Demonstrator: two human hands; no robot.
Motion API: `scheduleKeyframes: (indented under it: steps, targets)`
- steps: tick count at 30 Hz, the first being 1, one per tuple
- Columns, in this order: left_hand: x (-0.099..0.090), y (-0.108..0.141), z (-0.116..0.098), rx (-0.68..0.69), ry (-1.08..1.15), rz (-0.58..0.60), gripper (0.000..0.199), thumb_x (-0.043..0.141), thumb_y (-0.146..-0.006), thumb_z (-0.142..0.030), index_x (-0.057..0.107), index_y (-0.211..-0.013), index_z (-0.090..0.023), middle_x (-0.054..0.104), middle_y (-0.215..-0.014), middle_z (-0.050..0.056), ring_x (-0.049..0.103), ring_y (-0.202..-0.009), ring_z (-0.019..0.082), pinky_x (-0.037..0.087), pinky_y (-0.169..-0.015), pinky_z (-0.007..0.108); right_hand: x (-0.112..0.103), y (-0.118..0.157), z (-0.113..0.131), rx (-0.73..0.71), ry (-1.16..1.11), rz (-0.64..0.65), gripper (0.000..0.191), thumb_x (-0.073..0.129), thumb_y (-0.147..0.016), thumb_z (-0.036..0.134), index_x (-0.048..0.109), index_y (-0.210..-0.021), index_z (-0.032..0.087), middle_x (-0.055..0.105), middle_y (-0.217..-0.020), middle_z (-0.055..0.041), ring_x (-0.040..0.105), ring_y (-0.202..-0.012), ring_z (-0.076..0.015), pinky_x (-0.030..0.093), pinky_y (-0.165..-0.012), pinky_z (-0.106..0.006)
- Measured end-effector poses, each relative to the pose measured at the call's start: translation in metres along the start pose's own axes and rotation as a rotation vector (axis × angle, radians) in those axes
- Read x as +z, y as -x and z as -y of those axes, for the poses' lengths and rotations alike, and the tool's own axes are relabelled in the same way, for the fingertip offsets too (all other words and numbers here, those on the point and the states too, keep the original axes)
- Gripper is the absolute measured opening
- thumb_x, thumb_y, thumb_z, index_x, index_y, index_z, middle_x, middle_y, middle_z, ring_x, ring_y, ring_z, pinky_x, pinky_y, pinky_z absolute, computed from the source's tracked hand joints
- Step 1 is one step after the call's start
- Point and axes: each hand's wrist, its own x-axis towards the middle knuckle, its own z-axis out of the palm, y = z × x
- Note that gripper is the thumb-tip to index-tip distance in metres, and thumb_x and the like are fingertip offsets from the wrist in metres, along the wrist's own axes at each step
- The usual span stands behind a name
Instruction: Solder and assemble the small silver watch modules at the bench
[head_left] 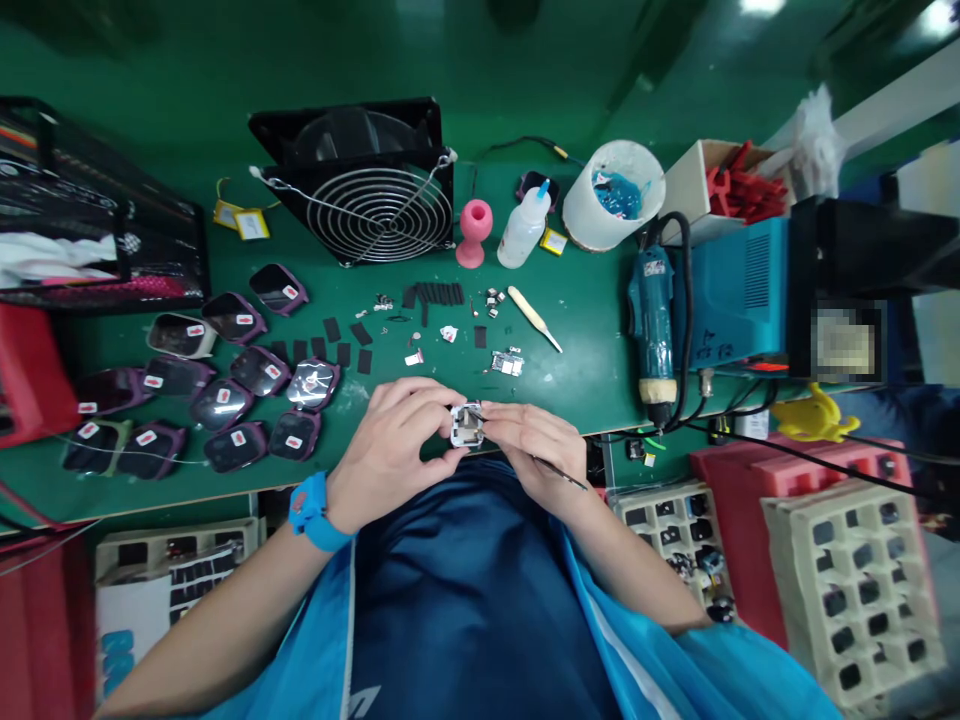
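Two hands meet over the near edge of the tabletop (585, 300), both closed on one small square module (466, 425). Left hand (394, 445): thumb below, fingers curled over the top, pinching the module's left side. Right hand (536, 450): fingertips pressed to the module's right side, and a thin dark tool (561, 474) runs back from under the palm toward the wrist. The module sits between the two sets of fingertips, just off the tabletop's near edge, above the person's dark blue top. Its face shows pale metal with a darker centre; finer detail cannot be made out. Whether the tool's tip touches the module is hidden by the right fingers.

A blue wristband (315, 512) is on the left wrist.

Left part of the tabletop: a cluster of dark purple-rimmed watch cases (225, 385), each with a small red-and-white sticker. Mid-tabletop, beyond the hands: black pads and small metal parts (507, 362), too small to identify. Far edge: a black fan (367, 195), a pink stand (474, 230), a white squeeze bottle (525, 225), a white tub (611, 195). Right edge: a teal electric screwdriver (651, 320) lying along the edge, cable looping behind. The label on a box farther right is blurred.
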Motion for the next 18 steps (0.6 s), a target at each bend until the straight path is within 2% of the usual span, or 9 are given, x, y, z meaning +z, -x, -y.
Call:
scheduleKeyframes:
  steps: [8,13,18]
  targets:
    - [0.0015,0.0001,-0.0008,-0.013,-0.023,0.001,0.019,0.068,-0.087,-0.016,0.050,-0.083,-0.022,0.075,-0.112,0.002,0.064,-0.110,0.024,0.043,-0.092,0.040,-0.0019,-0.0005,0.0004,-0.006,0.014,0.003,0.021,0.062,-0.099,0.010,0.076,-0.112,0.018,0.082,-0.108,-0.0114,0.078,-0.109,-0.0231,0.065,-0.094,-0.038]
    - [0.0028,0.0009,-0.0003,-0.014,-0.032,-0.010,0.021,0.068,-0.087,-0.015,0.049,-0.082,-0.023,0.075,-0.111,0.002,0.064,-0.111,0.025,0.043,-0.092,0.040,0.0010,0.0000,0.0004,-0.007,0.004,-0.010,0.022,0.062,-0.098,0.007,0.076,-0.112,0.017,0.082,-0.107,-0.0121,0.078,-0.110,-0.0234,0.065,-0.094,-0.038]
    - [0.0013,0.0027,-0.0020,-0.004,-0.068,-0.004,0.017,0.070,-0.088,-0.017,0.054,-0.087,-0.023,0.074,-0.114,0.004,0.062,-0.114,0.025,0.044,-0.094,0.040,0.0007,-0.0033,0.0025,0.069,-0.074,-0.060,0.017,0.064,-0.098,0.012,0.078,-0.105,0.020,0.083,-0.103,-0.0091,0.080,-0.102,-0.0223,0.066,-0.089,-0.037]
